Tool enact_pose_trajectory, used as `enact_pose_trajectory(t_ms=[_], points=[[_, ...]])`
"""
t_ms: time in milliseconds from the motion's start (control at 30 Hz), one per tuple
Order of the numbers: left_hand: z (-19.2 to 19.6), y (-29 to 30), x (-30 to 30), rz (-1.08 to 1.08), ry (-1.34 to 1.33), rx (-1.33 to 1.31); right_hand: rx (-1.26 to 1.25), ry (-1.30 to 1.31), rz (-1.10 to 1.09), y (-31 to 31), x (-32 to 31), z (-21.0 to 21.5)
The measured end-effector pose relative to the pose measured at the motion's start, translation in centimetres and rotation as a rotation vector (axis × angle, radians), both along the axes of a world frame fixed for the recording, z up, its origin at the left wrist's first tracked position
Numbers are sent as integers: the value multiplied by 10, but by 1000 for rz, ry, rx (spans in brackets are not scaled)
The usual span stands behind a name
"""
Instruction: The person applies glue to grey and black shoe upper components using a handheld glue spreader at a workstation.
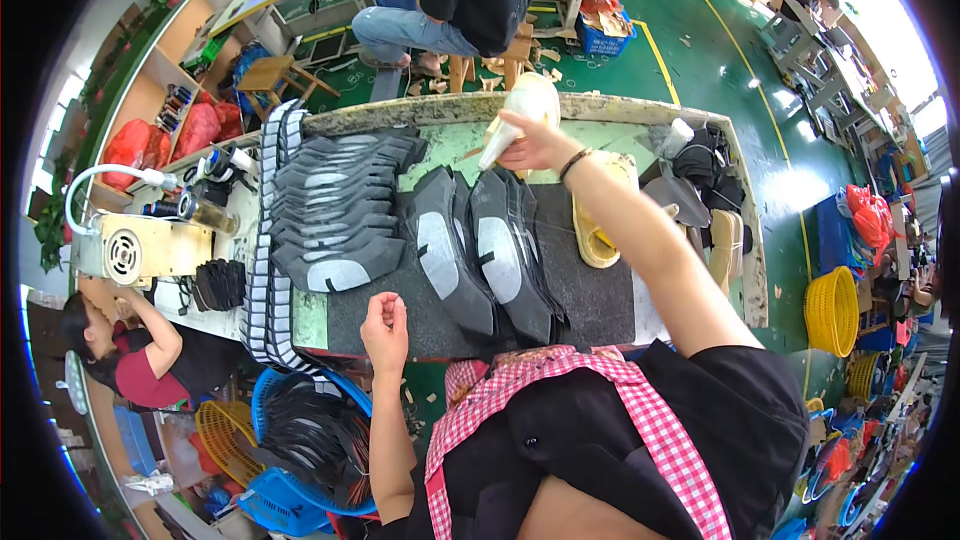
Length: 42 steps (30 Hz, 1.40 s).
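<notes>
My right hand (537,148) is wrapped round a white squeeze bottle (533,96), tilted with its nozzle pointing down and left. Below the nozzle lie two stacks of dark pieces with light grey curved patches, a left stack (440,245) and a right stack (505,250); they look like cut shoe parts. Over the front part of the dark work mat (350,315), my left hand (385,332) is raised with its fingers pinched together. Whether anything tiny sits between them is hidden. Further left, a fanned row of similar dark pieces (335,210) overlaps.
A yellowish tray (597,245) sits right of the stacks, near black bundles (700,155). Striped strips (275,240) line the table's left side. A blue basket (268,410) of dark pieces stands below left. Beside a sewing machine (140,245) sits one person; another sits beyond the table.
</notes>
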<state>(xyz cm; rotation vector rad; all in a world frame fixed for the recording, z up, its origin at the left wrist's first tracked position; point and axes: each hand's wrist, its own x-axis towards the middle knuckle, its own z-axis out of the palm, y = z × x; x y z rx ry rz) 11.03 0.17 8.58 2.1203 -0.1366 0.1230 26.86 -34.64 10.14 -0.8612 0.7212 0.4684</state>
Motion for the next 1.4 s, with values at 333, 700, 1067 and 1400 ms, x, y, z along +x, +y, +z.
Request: enact_pose_trajectory(t_ms=[333,700,1067,1400], points=[[99,-41,87,-252,-179,-105,-356,-603,-117,-5,-19,46],[184,-101,91,-966,84,-652,-553,-593,931,56,-176,184],[185,-44,-35,-593,2,-685,-353,-588,1283,117,-223,188],[166,-22,-26,-628,-118,-703,-299,-650,1355,123,-210,177]])
